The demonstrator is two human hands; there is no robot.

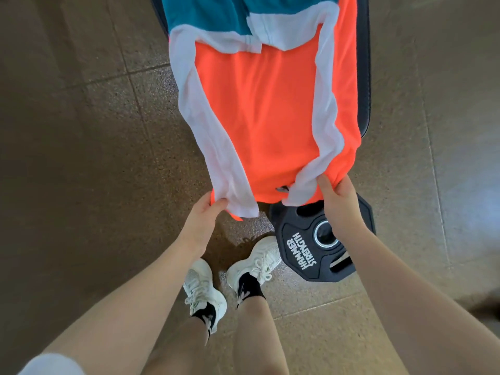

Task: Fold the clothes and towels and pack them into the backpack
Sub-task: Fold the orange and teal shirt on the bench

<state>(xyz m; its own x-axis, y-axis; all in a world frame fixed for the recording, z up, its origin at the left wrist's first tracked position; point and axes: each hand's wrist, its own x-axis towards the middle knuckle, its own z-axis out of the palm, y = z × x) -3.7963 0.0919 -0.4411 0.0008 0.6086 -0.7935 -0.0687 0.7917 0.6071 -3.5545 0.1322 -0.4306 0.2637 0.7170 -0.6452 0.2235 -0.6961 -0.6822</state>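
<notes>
An orange garment [270,117] with white side panels and a teal upper part lies stretched along a dark padded bench [364,77]. Its near end hangs off the bench towards me. My left hand [205,212] pinches the near left corner at the white panel. My right hand [338,201] grips the near right corner, where white and orange fabric bunch together. Both sides are folded inward, so the white panels lie over the orange middle. No backpack is in view.
A black Hammer Strength weight plate [311,250] lies on the floor under my right hand, beside my white sneakers [257,261]. Brown speckled floor tiles [81,131] surround the bench on both sides.
</notes>
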